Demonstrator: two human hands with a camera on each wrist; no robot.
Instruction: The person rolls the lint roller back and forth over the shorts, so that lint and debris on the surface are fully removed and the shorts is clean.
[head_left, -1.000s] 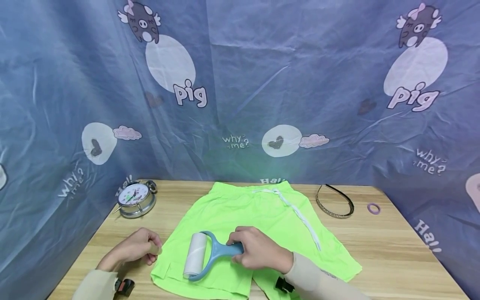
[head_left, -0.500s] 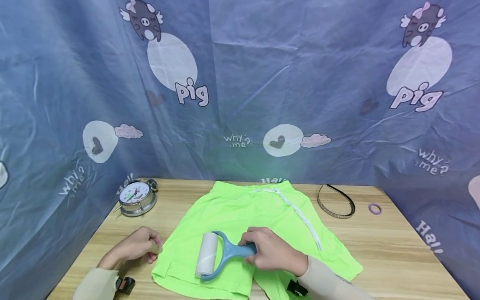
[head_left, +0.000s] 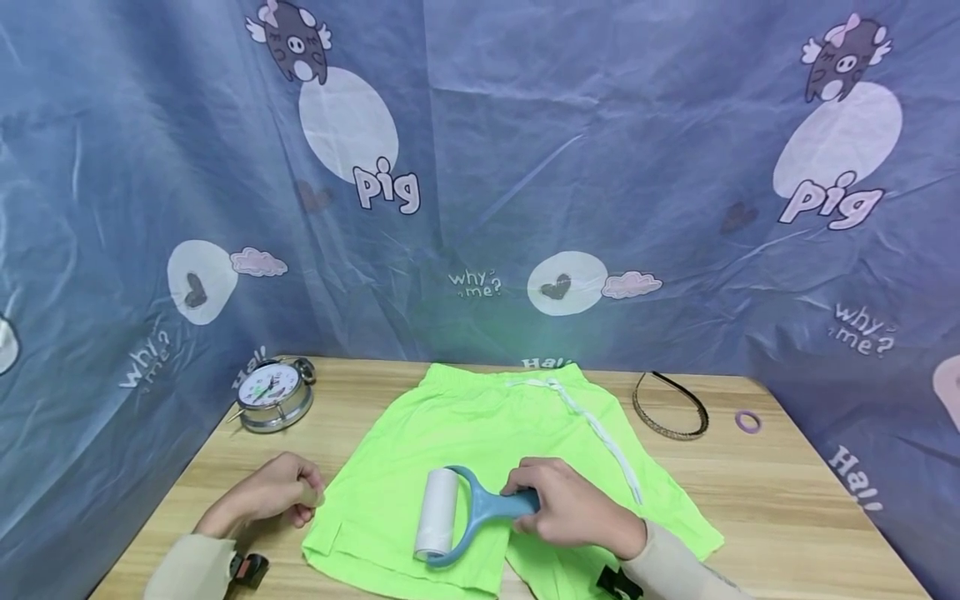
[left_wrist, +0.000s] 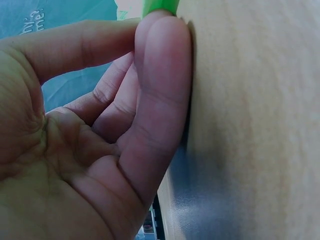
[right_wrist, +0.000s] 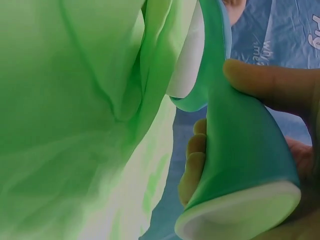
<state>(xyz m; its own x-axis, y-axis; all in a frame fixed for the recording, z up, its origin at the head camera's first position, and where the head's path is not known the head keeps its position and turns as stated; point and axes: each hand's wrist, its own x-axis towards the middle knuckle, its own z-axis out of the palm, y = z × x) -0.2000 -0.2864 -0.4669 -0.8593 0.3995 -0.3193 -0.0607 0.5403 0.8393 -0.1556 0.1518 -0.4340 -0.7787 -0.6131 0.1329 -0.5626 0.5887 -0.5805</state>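
Neon-green shorts [head_left: 465, 417] with a white drawstring [head_left: 600, 433] lie flat on the wooden table. My right hand [head_left: 570, 508] grips the blue handle [head_left: 513, 504] of a lint roller, whose white roll [head_left: 437, 512] lies over the leg on the left. In the right wrist view the fingers wrap the handle [right_wrist: 245, 150], and the roll [right_wrist: 190, 60] is right at the cloth. At the left edge of the shorts, my left hand [head_left: 273, 492] pinches the fabric; in the left wrist view a bit of green cloth [left_wrist: 160, 6] shows at the fingertips.
A silver twin-bell alarm clock [head_left: 273, 396] stands at the back left. Toward the back right lie a headband [head_left: 678, 433] and a purple ring-shaped band [head_left: 747, 422]. A blue printed curtain [head_left: 480, 183] hangs behind and beside the table.
My right hand has drawn the lint roller to the right across the lower part of the shorts. The left hand stays at the edge of the shorts.
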